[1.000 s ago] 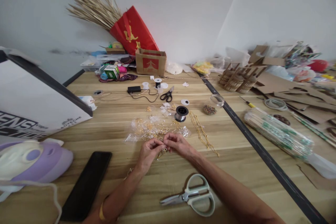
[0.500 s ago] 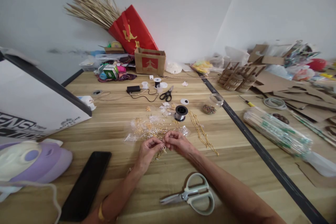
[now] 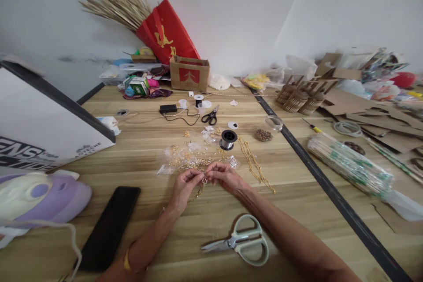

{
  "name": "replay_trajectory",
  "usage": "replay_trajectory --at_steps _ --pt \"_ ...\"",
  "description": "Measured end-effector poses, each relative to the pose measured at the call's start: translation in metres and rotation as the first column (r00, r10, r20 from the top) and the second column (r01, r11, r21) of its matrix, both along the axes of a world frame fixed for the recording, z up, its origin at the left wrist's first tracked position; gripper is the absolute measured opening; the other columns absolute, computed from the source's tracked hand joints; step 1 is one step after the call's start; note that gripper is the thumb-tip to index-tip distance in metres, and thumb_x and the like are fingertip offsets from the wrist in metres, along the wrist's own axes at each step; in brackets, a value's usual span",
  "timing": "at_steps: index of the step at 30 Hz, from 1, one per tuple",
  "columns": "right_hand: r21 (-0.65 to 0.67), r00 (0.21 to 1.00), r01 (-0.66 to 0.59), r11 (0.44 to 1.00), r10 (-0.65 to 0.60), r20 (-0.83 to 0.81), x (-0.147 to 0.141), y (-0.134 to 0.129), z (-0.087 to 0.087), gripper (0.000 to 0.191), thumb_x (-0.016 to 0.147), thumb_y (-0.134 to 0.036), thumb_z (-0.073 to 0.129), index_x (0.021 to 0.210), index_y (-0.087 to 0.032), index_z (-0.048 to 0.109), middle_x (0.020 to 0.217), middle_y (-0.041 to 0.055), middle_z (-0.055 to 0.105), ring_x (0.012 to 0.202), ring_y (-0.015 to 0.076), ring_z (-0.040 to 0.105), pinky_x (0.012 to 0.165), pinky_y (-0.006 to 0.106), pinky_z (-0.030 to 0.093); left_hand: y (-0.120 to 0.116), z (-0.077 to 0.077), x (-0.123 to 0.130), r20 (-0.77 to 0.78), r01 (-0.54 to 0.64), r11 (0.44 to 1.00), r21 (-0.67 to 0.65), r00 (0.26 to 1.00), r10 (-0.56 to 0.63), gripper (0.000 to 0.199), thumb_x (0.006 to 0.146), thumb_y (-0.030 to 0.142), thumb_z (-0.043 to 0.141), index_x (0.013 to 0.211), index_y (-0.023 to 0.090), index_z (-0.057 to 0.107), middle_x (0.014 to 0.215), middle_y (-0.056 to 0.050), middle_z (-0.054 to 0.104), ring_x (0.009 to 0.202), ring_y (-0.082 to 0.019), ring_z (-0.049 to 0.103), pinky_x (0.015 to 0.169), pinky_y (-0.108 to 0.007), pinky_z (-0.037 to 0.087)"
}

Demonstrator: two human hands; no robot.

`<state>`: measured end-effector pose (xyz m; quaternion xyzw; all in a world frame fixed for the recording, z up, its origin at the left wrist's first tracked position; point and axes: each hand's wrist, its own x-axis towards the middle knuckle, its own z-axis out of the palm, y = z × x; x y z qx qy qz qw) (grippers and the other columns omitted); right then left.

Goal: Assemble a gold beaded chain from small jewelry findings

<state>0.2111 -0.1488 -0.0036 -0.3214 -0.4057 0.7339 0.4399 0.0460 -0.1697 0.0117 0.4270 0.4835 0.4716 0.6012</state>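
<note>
Your left hand (image 3: 181, 188) has its fingers pinched together, seemingly on the chain (image 3: 198, 192). Your right hand (image 3: 228, 179) has its fingers together just beside them; whether they grip it is too small to tell. The chain lies below the fingertips, nearer your left hand, its long axis slanting back toward your left wrist. The spool (image 3: 228, 140) stands beyond your right hand on the worktop (image 3: 158, 246).

A light wood-grain table (image 3: 148, 132) is covered with small items: white-handled metal scissors (image 3: 241, 240), a flat black rectangular phone (image 3: 109, 229), a black-flanged spool of silvery wire (image 3: 228, 139), and a thin gold chain (image 3: 253, 163) are laid directly on it.
</note>
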Motion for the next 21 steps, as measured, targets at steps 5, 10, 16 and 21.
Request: replay_trajectory --at_steps 5,10,16,21 --pt "-0.008 0.999 -0.022 1.0 0.022 -0.046 0.0013 0.0007 -0.0013 0.021 0.068 -0.028 0.079 0.077 -0.014 0.068 0.072 0.0021 0.069 0.058 0.0086 0.062 0.047 0.015 0.046 0.0004 -0.0027 -0.0014 0.008 0.008 1.0 -0.013 1.0 -0.008 0.024 0.062 0.035 0.076 0.07 0.014 0.067 0.07 -0.002 0.068 0.066 -0.014 0.06 0.063 -0.024 0.05" --pt "-0.025 0.996 -0.014 1.0 0.012 -0.085 0.001 0.001 -0.0004 0.021 0.068 -0.028 0.079 0.078 -0.014 0.067 0.072 0.0016 0.07 0.058 0.0093 0.063 0.045 0.016 0.047 0.0008 -0.0015 -0.0014 -0.011 -0.008 1.0 -0.002 1.0 0.008 0.024 0.062 0.035 0.076 0.068 0.014 0.067 0.067 -0.001 0.066 0.065 -0.014 0.058 0.063 -0.024 0.049" --pt "-0.01 0.999 -0.023 1.0 0.022 -0.047 0.0 0.0004 0.0001 0.022 0.069 -0.03 0.078 0.078 -0.014 0.067 0.068 0.0003 0.067 0.055 0.0083 0.061 0.048 0.017 0.047 0.0011 -0.0025 -0.0007 -0.018 -0.012 1.0 0.018 1.0 0.013 0.022 0.063 0.034 0.074 0.066 0.014 0.066 0.065 0.0 0.064 0.065 -0.013 0.056 0.063 -0.024 0.048" --pt "0.006 1.0 -0.029 1.0 0.029 0.006 0.0001 -0.0014 0.0035 0.023 0.07 -0.032 0.077 0.078 -0.013 0.066 0.065 -0.001 0.065 0.055 0.0078 0.059 0.052 0.018 0.048 0.0018 -0.0051 -0.0008 -0.034 0.001 0.999 0.054 0.999 0.001 0.021 0.065 0.033 0.072 0.064 0.014 0.064 0.065 0.0 0.061 0.065 -0.013 0.054 0.061 -0.023 0.046"
